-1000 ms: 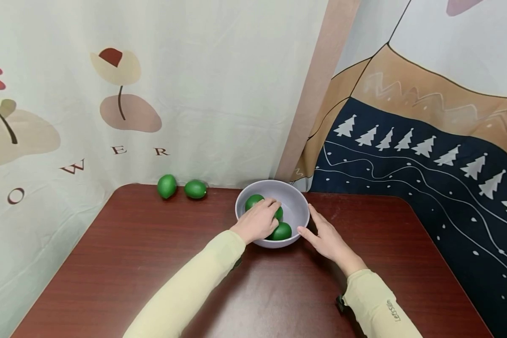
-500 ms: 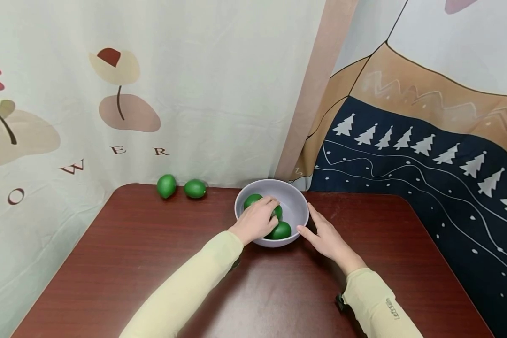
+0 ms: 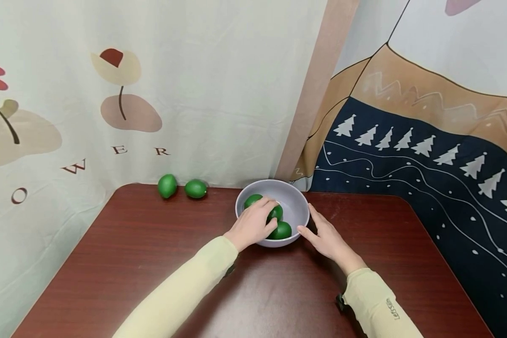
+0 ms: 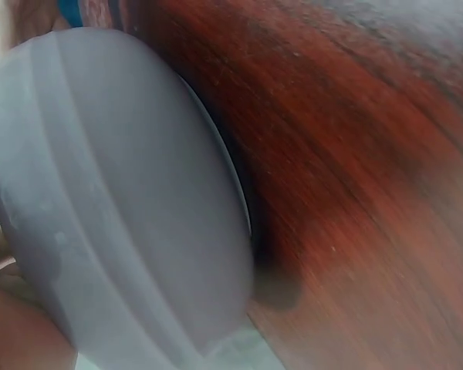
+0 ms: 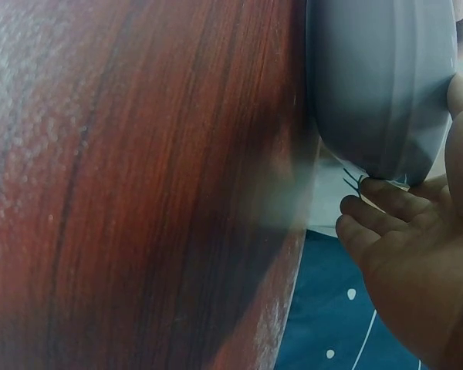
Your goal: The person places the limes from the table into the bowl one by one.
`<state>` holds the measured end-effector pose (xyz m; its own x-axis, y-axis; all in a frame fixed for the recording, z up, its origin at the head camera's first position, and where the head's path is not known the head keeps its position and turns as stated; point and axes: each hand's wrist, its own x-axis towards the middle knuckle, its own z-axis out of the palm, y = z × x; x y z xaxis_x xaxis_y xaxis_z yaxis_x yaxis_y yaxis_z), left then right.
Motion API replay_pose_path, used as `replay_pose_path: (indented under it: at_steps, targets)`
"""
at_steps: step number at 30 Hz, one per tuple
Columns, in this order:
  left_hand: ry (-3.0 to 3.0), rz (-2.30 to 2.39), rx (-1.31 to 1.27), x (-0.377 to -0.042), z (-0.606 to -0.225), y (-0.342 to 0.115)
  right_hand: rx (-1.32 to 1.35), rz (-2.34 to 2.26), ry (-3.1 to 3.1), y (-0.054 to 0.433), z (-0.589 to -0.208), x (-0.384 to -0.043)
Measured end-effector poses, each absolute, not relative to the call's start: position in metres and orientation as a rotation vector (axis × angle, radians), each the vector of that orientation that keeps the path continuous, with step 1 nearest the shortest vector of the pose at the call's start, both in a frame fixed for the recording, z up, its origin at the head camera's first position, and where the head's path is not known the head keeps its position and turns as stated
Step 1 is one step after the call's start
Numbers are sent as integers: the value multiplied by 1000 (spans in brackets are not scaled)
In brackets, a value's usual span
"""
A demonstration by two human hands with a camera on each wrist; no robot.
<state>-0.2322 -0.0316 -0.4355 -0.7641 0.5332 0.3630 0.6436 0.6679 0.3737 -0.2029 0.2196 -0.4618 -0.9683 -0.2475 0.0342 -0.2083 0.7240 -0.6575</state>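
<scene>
A lavender-grey bowl stands near the table's back edge with three green limes in it. My left hand reaches over its near left rim. The fingers and thumb are spread loosely about the middle lime; exact contact is hard to see. One lime shows behind that hand, and another lime lies at the front of the bowl. My right hand touches the bowl's right side, its fingers fairly straight along the outer wall and its thumb at the rim. In the left wrist view, the bowl's outer wall hides most of that hand.
Two more limes lie at the back left of the table, one lime left of the other lime. The dark red wooden table ends at a pale printed curtain and a navy cloth with white trees.
My left hand has drawn back slightly toward the lower left, and more of the middle lime shows between thumb and fingers. The right hand and the bowl hold their place.
</scene>
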Motion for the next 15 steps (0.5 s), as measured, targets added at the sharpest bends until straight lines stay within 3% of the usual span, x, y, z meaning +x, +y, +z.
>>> replay_pose_path:
  at_steps: [15]
  targets:
    - [-2585,-753,-918,-232,-440,-56,-379,-1081,2867,220,-462,-203]
